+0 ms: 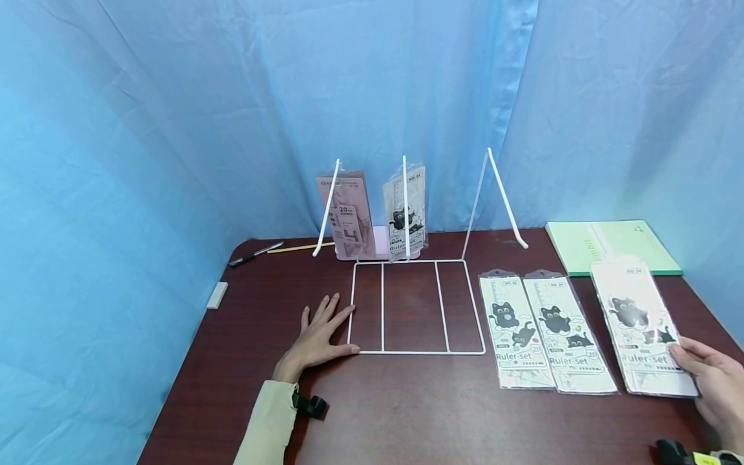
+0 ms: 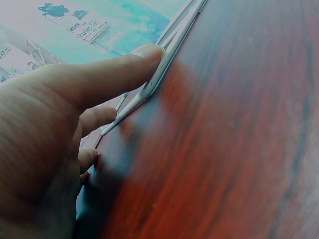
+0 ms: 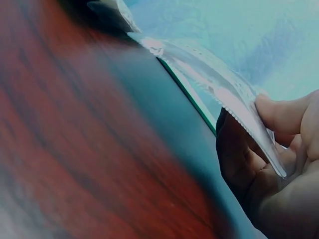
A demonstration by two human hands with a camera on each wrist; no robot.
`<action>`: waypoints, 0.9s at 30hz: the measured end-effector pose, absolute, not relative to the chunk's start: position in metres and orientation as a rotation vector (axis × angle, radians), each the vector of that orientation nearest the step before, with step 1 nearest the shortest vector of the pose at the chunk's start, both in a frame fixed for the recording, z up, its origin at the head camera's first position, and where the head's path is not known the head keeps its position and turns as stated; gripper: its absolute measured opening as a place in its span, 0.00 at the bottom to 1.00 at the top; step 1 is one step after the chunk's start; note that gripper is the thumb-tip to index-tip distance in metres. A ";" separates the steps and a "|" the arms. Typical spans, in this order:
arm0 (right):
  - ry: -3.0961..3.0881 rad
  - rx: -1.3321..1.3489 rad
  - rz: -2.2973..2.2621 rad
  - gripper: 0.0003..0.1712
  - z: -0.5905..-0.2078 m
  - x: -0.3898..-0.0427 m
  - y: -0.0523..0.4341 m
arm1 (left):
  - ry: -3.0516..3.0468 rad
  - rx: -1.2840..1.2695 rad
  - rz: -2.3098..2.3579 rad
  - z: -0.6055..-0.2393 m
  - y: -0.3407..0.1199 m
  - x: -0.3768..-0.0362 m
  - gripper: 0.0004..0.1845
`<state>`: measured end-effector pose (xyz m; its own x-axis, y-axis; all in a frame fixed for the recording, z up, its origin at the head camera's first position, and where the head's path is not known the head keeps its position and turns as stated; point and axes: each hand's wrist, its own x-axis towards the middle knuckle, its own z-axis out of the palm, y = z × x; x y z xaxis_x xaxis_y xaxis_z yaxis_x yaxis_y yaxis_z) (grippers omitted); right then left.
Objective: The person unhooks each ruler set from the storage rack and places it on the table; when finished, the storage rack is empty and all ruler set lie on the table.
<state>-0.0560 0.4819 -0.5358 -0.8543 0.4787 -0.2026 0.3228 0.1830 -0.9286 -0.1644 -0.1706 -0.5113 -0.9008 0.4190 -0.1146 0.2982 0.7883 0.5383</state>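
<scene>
1. While the head view took in most of the table (image 1: pixel 418 413), each wrist view caught only a close, tilted piece of it.
2. Seen from the head, the right hand (image 1: pixel 715 381) held a cat-printed ruler-set packet (image 1: pixel 645 329) by its lower right corner; the packet's top overlapped the green pad (image 1: pixel 616 239).
3. The right wrist view added what the head view hid: the thumb lay on one face and curled fingers behind the other, pinching the packet, which bowed slightly, its gripped end above the tabletop. Its print could be read only from the head.
4. The left hand (image 1: pixel 316 339) lay at the left side of a white wire rack (image 1: pixel 418 352), its fingers spread and gripping nothing.
5. The left wrist view showed the thumb tip on the wire near a corner; another fingertip was against or just beside the wire, and I could not tell which.
6. Only the head view gave the layout: two flat packets (image 1: pixel 517 332) side by side between rack and held packet, a pink packet (image 1: pixel 351 216) upright at the left prong, and an upright cat packet (image 1: pixel 416 213) at the middle one.
7. Beyond the left hand lay a pen (image 1: pixel 256 254), a pencil (image 1: pixel 302 247) and a small white block (image 1: pixel 217 295), all outside both wrist views.
</scene>
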 end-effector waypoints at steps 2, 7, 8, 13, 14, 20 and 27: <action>-2.383 -0.808 1.697 0.25 -0.536 -0.056 0.483 | 2.748 0.560 0.774 -0.512 -0.171 -0.164 0.49; -2.591 -0.815 1.514 0.28 -0.538 -0.057 0.483 | 2.747 0.567 0.791 -0.512 -0.171 -0.163 0.49; -2.625 -0.811 1.480 0.31 -0.538 -0.057 0.483 | 2.748 0.566 0.789 -0.511 -0.171 -0.163 0.49; -2.767 -0.843 1.283 0.39 -0.538 -0.062 0.480 | 2.752 0.559 0.791 -0.511 -0.171 -0.164 0.48; -2.784 -0.865 1.250 0.39 -0.538 -0.062 0.479 | 2.752 0.559 0.791 -0.511 -0.171 -0.164 0.48; -2.861 -0.994 1.007 0.37 -0.533 -0.064 0.471 | 2.754 0.554 0.785 -0.511 -0.171 -0.164 0.48; -2.940 -0.993 0.780 0.34 -0.520 -0.064 0.462 | 2.751 0.545 0.790 -0.510 -0.170 -0.164 0.48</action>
